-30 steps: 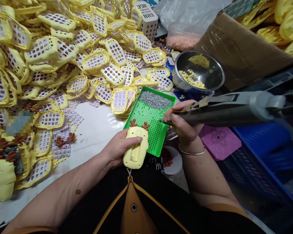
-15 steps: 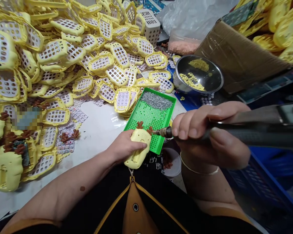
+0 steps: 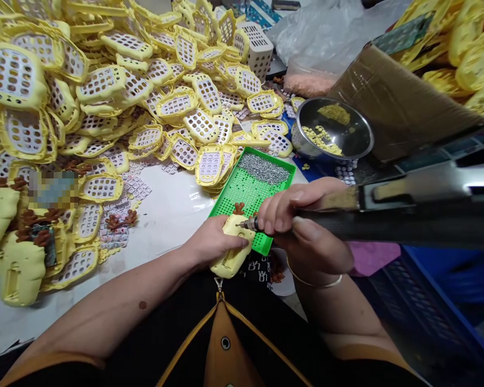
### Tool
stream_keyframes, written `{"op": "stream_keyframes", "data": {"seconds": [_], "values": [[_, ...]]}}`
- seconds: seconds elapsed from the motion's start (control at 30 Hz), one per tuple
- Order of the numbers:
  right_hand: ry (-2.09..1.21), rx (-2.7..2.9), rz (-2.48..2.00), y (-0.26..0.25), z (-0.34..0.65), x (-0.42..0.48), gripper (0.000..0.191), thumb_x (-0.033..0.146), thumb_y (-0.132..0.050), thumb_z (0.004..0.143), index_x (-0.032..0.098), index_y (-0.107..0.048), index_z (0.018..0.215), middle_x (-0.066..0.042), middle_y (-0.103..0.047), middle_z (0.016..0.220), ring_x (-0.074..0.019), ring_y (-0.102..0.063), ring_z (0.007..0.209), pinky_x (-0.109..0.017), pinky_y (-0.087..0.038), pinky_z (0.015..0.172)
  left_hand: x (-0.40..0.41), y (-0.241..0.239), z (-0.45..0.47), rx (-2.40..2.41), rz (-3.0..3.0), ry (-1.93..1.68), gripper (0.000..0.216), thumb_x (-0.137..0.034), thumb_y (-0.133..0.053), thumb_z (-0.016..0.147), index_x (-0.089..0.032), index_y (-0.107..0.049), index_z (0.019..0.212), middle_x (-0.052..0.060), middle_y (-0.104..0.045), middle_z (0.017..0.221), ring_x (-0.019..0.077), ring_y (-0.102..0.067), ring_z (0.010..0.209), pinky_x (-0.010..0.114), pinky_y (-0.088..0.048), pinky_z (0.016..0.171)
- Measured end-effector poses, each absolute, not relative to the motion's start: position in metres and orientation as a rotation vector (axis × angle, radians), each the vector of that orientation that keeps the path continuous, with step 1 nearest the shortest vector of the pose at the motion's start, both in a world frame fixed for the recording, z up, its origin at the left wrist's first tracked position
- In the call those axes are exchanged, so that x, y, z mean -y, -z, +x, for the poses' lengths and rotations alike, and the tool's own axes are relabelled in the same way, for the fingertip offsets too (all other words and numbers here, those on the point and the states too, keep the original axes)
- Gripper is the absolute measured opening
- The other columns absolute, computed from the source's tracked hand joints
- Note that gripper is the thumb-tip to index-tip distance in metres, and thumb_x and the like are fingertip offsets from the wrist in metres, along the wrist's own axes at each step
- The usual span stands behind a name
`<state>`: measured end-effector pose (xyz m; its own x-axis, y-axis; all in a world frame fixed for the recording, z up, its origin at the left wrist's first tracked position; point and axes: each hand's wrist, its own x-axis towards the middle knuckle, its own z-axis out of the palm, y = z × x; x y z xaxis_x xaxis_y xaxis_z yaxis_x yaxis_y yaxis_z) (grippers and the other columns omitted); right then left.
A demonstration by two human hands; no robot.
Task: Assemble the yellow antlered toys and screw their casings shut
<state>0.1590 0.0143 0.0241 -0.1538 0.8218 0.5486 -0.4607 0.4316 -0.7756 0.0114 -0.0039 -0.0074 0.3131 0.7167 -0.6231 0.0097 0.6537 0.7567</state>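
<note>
My left hand is closed around a pale yellow toy phone casing with brown antlers, its back turned up, just above my lap. In my right hand is a dark electric screwdriver, held level from the right. Its bit points left and meets, or nearly meets, the upper part of the casing; exact contact I cannot tell. Behind the casing lies a green perforated tray with a heap of small silver screws at its far end.
A large pile of yellow casings covers the left and back. At the right stand a metal bowl of small yellow pieces, a cardboard box and a blue crate. Brown antler pieces lie on the white table.
My right hand has brought the screwdriver left, its bit moving from beside the antler to over the casing's upper back. My left hand keeps its hold. The view has shifted slightly.
</note>
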Motion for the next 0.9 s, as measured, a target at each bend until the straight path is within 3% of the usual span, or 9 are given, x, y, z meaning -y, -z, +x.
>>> {"op": "stream_keyframes", "data": {"seconds": [0.17,0.4,0.9], "values": [[-1.232,1.360,-0.315,-0.022,0.157,-0.017,0.016,0.015,-0.062,0.075,0.024,-0.058,0.087,0.004,-0.054,0.061,-0.0126,-0.052,0.048,-0.030,-0.046,0.044,0.002,0.009,0.013,-1.127,0.685,-0.501,0.023,-0.018,-0.075,0.055,-0.015,-0.061,0.073,0.000,-0.062,0.066,0.0134,-0.056,0.059,0.026,-0.041,0.058],[-1.243,1.402,-0.286,-0.017,0.157,-0.021,0.014,0.018,-0.064,0.072,0.025,-0.055,0.079,0.005,-0.053,0.056,-0.0128,-0.053,0.047,-0.028,-0.046,0.041,0.000,0.012,0.012,-1.106,0.696,-0.483,0.021,-0.017,-0.074,0.057,-0.015,-0.062,0.073,0.000,-0.063,0.067,0.0133,-0.057,0.059,0.025,-0.041,0.058],[-1.128,1.397,-0.312,-0.035,0.170,-0.004,0.018,0.020,-0.062,0.075,0.024,-0.064,0.093,0.004,-0.052,0.053,-0.0125,-0.052,0.043,-0.028,-0.048,0.041,0.002,0.009,0.017,-1.172,0.829,-0.453,0.023,-0.019,-0.072,0.056,-0.015,-0.063,0.077,0.001,-0.064,0.067,0.0148,-0.058,0.059,0.025,-0.043,0.055]]}}
